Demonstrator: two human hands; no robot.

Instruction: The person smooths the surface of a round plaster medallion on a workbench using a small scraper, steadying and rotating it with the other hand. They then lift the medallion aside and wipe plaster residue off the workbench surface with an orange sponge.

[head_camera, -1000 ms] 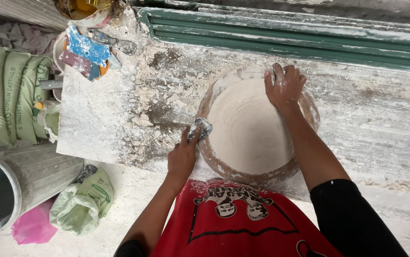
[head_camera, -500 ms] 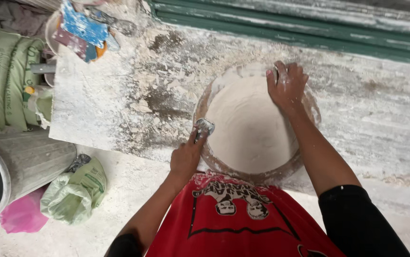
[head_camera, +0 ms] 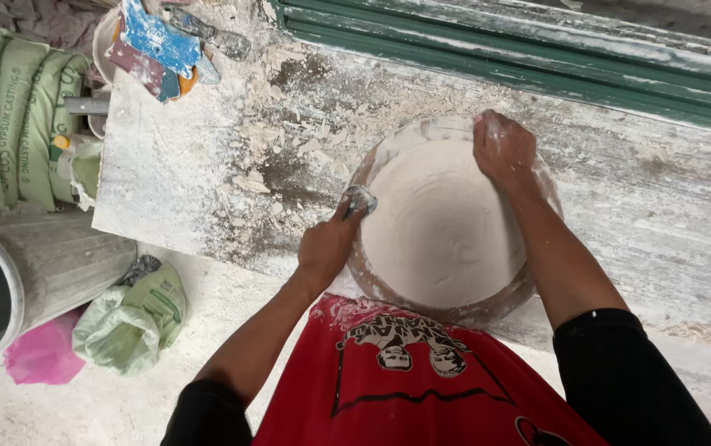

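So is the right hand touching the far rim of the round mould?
Touching. The head view shows the right hand lying flat on the far rim of the round mould, fingers pressed onto the white plaster edge with no gap.

Pale green sacks (head_camera: 9, 116) with dark green print are stacked at the far left, beside the table (head_camera: 174, 165). A crumpled green bag (head_camera: 128, 318) and a pink bag (head_camera: 42, 355) are seen on the floor below.
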